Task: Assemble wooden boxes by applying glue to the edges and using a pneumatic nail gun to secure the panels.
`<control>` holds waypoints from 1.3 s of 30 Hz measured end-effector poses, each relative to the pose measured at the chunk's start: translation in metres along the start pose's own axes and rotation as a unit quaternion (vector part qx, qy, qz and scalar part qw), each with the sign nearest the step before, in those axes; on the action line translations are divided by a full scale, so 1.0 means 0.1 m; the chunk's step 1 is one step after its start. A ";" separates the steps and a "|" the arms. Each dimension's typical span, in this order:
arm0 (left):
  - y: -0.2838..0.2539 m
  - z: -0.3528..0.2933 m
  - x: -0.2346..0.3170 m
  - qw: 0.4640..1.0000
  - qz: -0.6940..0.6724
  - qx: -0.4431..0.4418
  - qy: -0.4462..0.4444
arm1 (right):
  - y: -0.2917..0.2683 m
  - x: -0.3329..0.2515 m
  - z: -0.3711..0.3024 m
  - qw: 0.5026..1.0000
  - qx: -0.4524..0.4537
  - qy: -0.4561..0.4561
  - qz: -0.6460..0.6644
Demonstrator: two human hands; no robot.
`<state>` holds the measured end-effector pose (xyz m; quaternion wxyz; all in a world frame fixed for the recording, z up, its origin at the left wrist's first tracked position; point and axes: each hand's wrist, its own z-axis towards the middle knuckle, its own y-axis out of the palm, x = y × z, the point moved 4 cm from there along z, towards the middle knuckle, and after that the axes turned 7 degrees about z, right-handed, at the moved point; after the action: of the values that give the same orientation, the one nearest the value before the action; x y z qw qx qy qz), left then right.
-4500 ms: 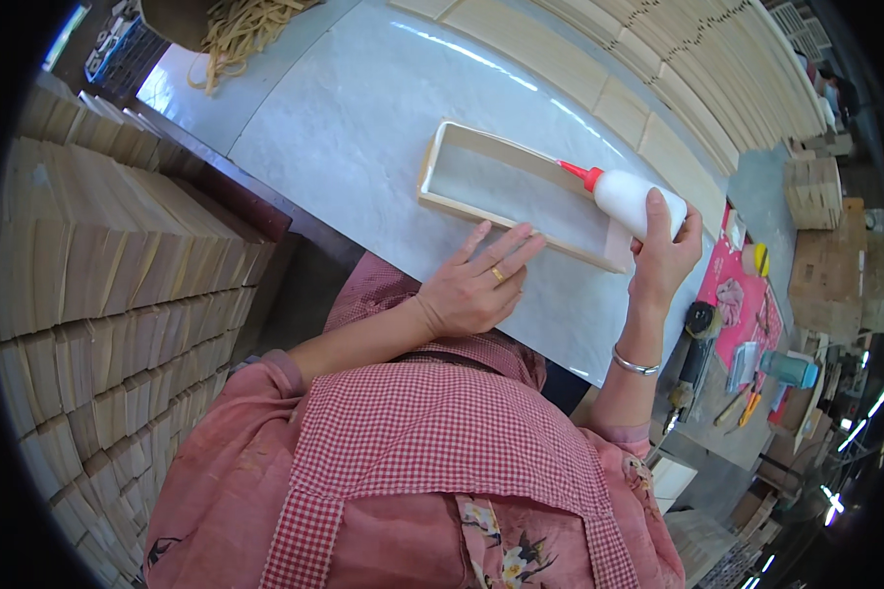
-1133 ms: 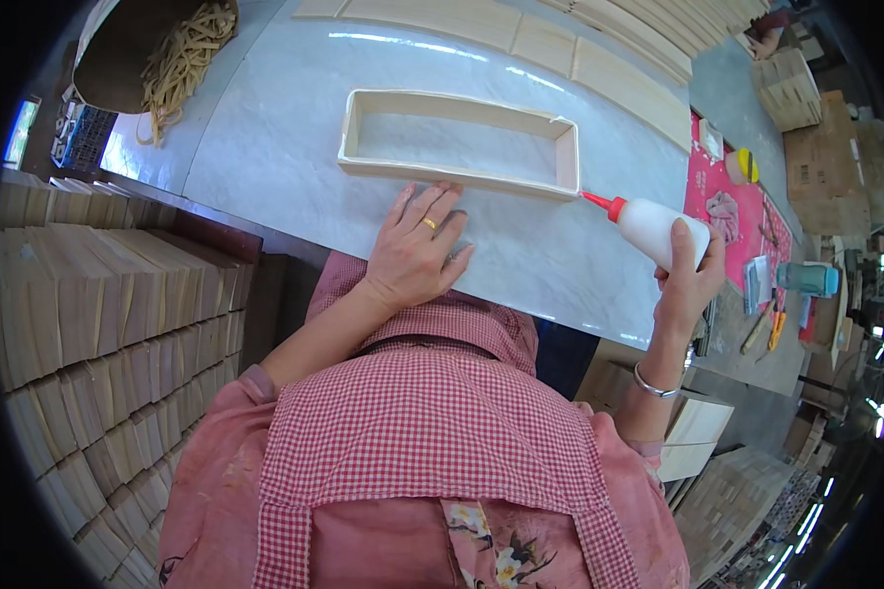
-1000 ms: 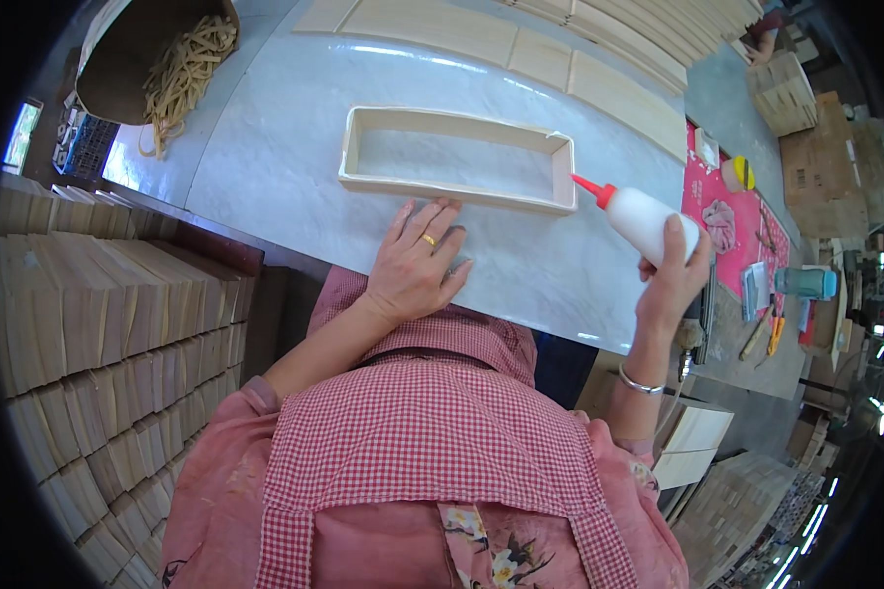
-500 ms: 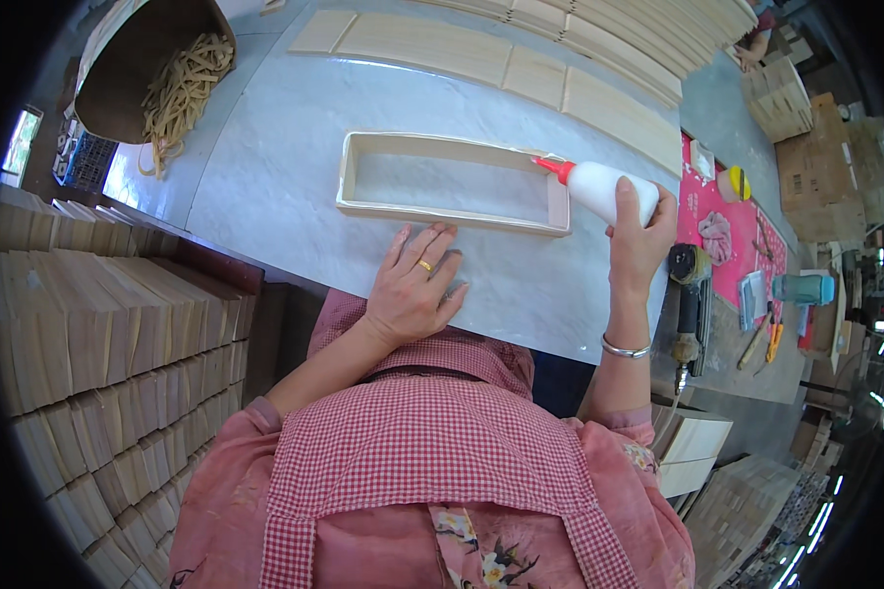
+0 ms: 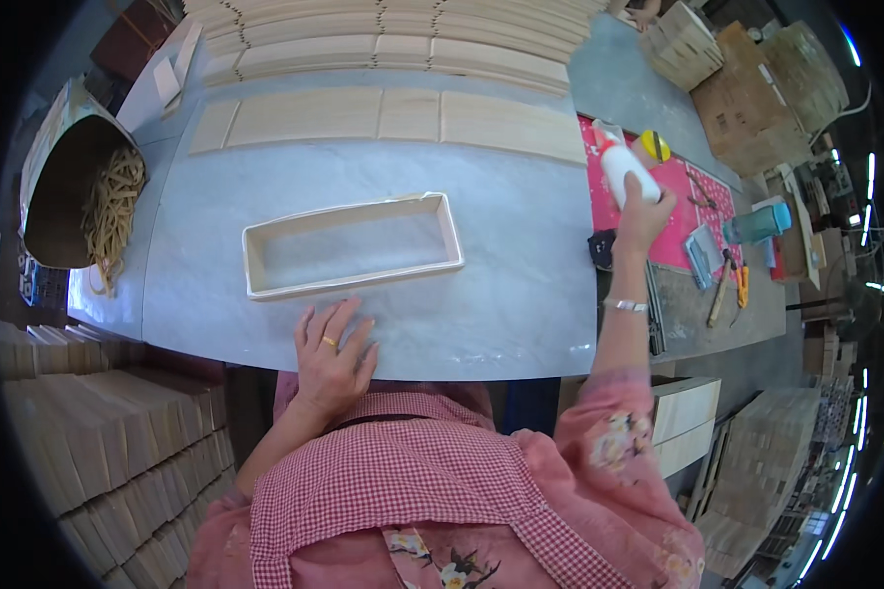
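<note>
A rectangular frame of pale wood [image 5: 354,278] lies on the marbled table, with a bead of white glue along part of its upper edge. Just in front of its near side rests my left hand [image 5: 332,361], fingers spread, a ring on one of them, holding nothing. Out to the right, my right hand [image 5: 644,214] grips a white glue bottle [image 5: 620,175] with a red nozzle, over the pink mat [image 5: 668,221]. The nozzle tip is partly lost against the things behind it.
Flat wooden strips [image 5: 334,116] lie beyond the frame, before stacked panels [image 5: 403,54]. At the left, a tipped container [image 5: 54,206] spills rubber bands [image 5: 116,211]. To the right are a yellow-lidded tub [image 5: 655,147], a teal bottle [image 5: 759,224], orange-handled pliers [image 5: 742,287] and cartons [image 5: 746,93].
My right hand has carried the glue bottle off the frame's right end to the pink mat. My left hand stays near the frame. The whole view has shifted.
</note>
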<state>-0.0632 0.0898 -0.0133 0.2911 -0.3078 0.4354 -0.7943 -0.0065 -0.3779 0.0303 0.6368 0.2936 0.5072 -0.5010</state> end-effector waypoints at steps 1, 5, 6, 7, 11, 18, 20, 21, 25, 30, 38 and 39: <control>-0.07 0.05 0.02 1.000 0.005 0.015 0.003 | 0.02 0.10 0.22 0.998 -0.008 0.004 -0.065; -0.20 0.49 0.05 0.999 0.017 0.041 -0.008 | 0.00 0.71 0.91 0.971 -0.045 0.003 -0.236; -0.17 0.58 0.01 0.999 0.037 0.020 -0.012 | 0.09 0.73 0.84 0.970 -0.056 0.006 -0.234; -0.15 0.64 -0.01 0.998 0.060 0.001 -0.018 | 0.24 0.63 0.73 0.955 -0.121 -0.043 -0.266; -0.02 0.73 -0.15 0.994 0.097 -0.036 -0.038 | 0.72 -0.04 -0.04 0.864 -0.333 -0.288 -0.245; 0.00 0.79 -0.25 0.996 0.045 -0.063 -0.048 | 1.43 -0.74 -1.73 0.751 -0.463 -0.444 -0.155; 0.00 0.83 -0.23 0.997 0.029 -0.064 -0.044 | 1.54 -0.68 -1.72 0.745 -0.430 -0.462 -0.216; 0.00 0.83 -0.26 0.996 0.030 -0.062 -0.050 | 1.58 -0.73 -1.72 0.741 -0.434 -0.465 -0.213; 0.01 0.86 -0.29 0.993 0.017 -0.102 -0.053 | 1.51 -1.05 -1.45 0.812 -0.440 -0.380 -0.054; -0.06 0.81 -0.34 0.991 0.023 -0.126 -0.029 | 1.16 -1.04 -0.90 0.851 -0.380 -0.357 -0.061; -0.22 0.65 -0.03 0.983 -0.040 -0.168 0.063 | 0.20 0.33 0.64 0.864 -0.275 -0.149 -0.396; -0.22 0.63 -0.04 0.983 -0.048 -0.170 0.045 | 0.09 0.43 0.78 0.852 -0.278 -0.121 -0.428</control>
<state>-0.0179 0.0698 0.0321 0.1762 -0.3377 0.5615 -0.7346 0.0284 -0.4589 0.0131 0.4710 -0.2041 0.6198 -0.5936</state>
